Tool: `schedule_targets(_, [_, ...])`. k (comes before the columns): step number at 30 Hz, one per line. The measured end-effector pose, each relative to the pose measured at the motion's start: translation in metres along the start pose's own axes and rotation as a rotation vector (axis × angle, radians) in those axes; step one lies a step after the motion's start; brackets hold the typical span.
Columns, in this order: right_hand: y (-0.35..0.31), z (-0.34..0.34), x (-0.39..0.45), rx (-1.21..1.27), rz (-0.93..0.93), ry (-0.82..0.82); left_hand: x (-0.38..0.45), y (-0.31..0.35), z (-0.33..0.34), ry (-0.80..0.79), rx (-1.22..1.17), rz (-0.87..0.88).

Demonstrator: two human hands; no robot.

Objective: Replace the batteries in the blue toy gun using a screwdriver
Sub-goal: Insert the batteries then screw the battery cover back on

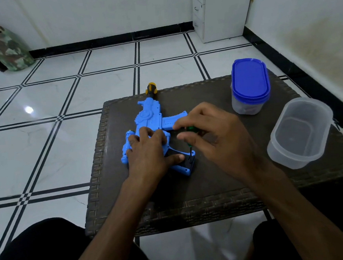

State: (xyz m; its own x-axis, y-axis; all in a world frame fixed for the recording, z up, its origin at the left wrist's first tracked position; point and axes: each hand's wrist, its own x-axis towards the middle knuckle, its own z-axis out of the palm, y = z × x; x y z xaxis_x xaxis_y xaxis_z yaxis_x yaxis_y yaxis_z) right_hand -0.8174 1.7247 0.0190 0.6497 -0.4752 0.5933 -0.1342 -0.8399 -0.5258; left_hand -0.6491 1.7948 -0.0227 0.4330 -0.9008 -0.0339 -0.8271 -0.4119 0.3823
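Note:
The blue toy gun (150, 116) lies flat on the dark woven table (211, 180), its yellow and black muzzle toward the far edge. My left hand (147, 152) presses down on the gun's body, thumb reaching onto the grip. My right hand (214, 134) pinches a small screwdriver by its green handle (191, 128). The thin shaft stands nearly upright, its tip on the black panel of the grip (190, 161). Most of the handle is hidden by my fingers.
A lidded plastic tub with a blue lid (250, 86) stands at the table's far right. Beside it, nearer me, sits an open clear tub (300, 132). White tiled floor surrounds the table; my knees are below its near edge.

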Motion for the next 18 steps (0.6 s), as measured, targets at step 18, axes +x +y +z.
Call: schedule_targets(18, [-0.0014, -0.0008, -0.0031, 0.124, 0.004, -0.069, -0.0006, -0.0005, 0.0008, 0.016, -0.019, 0.004])
